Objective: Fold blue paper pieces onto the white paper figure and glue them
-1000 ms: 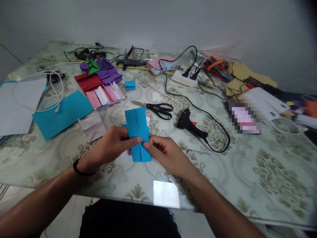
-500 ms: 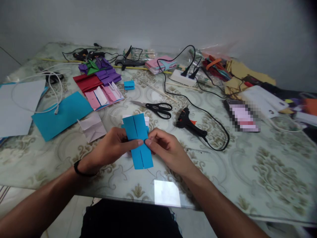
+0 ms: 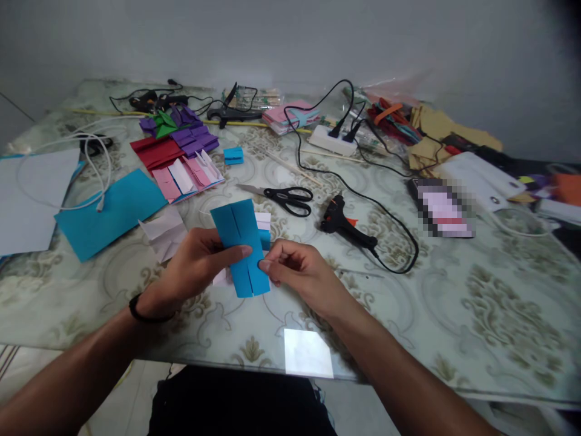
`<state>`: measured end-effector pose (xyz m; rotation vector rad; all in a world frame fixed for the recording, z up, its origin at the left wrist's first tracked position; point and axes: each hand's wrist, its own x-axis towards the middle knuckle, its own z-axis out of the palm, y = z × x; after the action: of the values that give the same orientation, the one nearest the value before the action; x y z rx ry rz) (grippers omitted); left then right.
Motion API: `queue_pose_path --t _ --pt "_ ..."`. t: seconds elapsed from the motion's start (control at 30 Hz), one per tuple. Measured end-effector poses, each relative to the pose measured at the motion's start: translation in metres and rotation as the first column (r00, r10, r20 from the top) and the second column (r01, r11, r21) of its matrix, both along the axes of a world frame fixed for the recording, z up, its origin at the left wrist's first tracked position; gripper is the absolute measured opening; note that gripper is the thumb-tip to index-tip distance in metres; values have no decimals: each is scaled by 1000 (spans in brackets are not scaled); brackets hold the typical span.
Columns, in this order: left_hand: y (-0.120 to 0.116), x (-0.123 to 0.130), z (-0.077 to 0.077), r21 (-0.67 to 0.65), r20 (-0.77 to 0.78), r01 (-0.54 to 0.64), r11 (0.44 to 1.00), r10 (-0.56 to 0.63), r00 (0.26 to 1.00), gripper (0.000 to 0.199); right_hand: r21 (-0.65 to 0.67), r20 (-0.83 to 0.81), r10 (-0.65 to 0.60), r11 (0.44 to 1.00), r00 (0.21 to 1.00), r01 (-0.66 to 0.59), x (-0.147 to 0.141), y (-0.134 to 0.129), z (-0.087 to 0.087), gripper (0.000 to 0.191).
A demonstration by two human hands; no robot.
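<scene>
A blue paper piece [image 3: 240, 230] with slits near its top and bottom is held up between my hands. My left hand [image 3: 200, 260] grips it from the left, thumb across its front and fingers hidden behind. At its right edge, the thumb and fingers of my right hand [image 3: 295, 266] are pinched on the paper. Behind it, partly covered, lie white and blue folded papers [image 3: 264, 223]. A creased white paper [image 3: 164, 233] rests left of my left hand. Black-handled scissors [image 3: 288, 200] and a black glue gun [image 3: 347, 224] lie beyond my right hand.
Folded pink [image 3: 190, 175], red [image 3: 155, 150] and purple papers [image 3: 195, 139] lie at the back left, near a blue sheet [image 3: 111, 212] and white cable. A power strip [image 3: 333, 140] with black cords stands at the back. A phone [image 3: 440, 209] lies right.
The blue paper and my left hand have shifted left and slightly up. My right hand's thumb has moved from near the paper's middle to its right edge. The view has shifted slightly.
</scene>
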<state>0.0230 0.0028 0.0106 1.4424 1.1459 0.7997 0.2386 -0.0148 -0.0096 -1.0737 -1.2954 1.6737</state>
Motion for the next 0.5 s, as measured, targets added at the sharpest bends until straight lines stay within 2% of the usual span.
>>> queue_pose_path --t 0.17,0.3,0.37,0.43,0.5 --pt "8 -7 3 -54 125 -158 986 163 979 20 -42 25 79 996 997 -78 0 -1 3 43" --pt "17 -7 10 -75 271 -318 945 326 906 19 -40 62 155 987 986 -153 3 0 2 42" --pt "19 -6 10 -110 315 -332 937 350 882 20 1 89 103 995 991 -104 7 2 2 35" --pt "18 -5 6 -158 286 -282 946 317 904 19 55 100 3 998 995 -8 9 4 2 30" --pt "15 -4 0 -153 242 -246 957 278 930 22 86 83 -38 996 996 31 10 4 2 29"
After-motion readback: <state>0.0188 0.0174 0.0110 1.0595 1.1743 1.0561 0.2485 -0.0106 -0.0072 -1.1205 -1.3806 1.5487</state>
